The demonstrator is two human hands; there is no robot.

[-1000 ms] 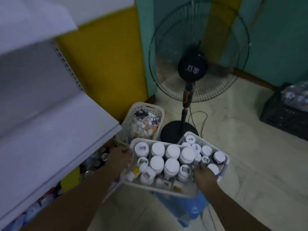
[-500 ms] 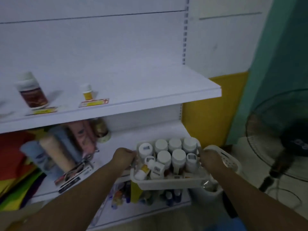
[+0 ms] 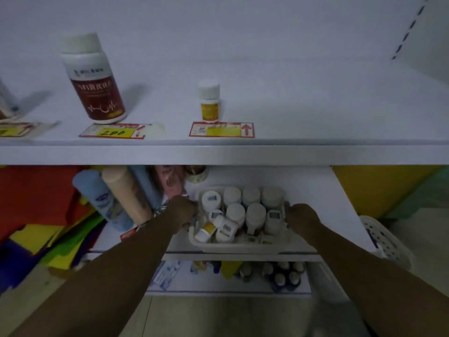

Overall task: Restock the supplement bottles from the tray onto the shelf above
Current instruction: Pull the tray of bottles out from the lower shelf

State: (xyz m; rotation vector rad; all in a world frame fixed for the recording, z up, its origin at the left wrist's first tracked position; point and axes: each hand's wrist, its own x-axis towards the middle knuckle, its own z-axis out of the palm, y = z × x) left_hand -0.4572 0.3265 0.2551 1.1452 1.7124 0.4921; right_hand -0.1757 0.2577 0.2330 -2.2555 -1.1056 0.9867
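Gripping the tray (image 3: 240, 248) of supplement bottles (image 3: 255, 214); left hand (image 3: 182, 210) and right hand (image 3: 301, 217) curl round its ends.

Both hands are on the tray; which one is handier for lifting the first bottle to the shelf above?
Probably the left hand: the tipped yellow-labelled bottle lies at the left front of the tray, beside it, and a matching bottle stands on the upper shelf above. The right hand can steady the tray.

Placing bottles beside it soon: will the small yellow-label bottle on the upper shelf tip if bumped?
Probably: the small yellow-label bottle stands upright, narrow and taller than wide. Being round, it would likely roll once down. It looks small and rigid, so probably light.
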